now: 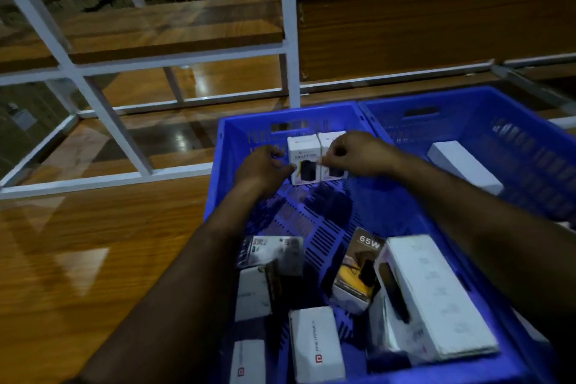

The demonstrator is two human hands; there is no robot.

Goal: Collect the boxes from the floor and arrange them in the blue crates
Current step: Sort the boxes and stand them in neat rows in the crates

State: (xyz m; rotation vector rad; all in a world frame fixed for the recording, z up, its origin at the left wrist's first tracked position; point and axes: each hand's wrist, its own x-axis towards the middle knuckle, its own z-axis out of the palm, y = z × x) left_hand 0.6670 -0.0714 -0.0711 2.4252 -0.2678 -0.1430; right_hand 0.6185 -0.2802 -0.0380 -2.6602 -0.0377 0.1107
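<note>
My left hand (pixel 265 170) steadies the left box (pixel 303 160), fingers curled at its edge; my right hand (pixel 349 154) pinches the right box (pixel 332 165). Both stand upright against the crate's (pixel 224 165) far wall. I should square them flush, touching. Another box (pixel 358 268) reads "65W".

Two white boxes (pixel 304 160) stand upright, side by side, against the far wall of the near blue crate (pixel 224 171); further boxes (pixel 314 343) lie scattered at its near end.
</note>
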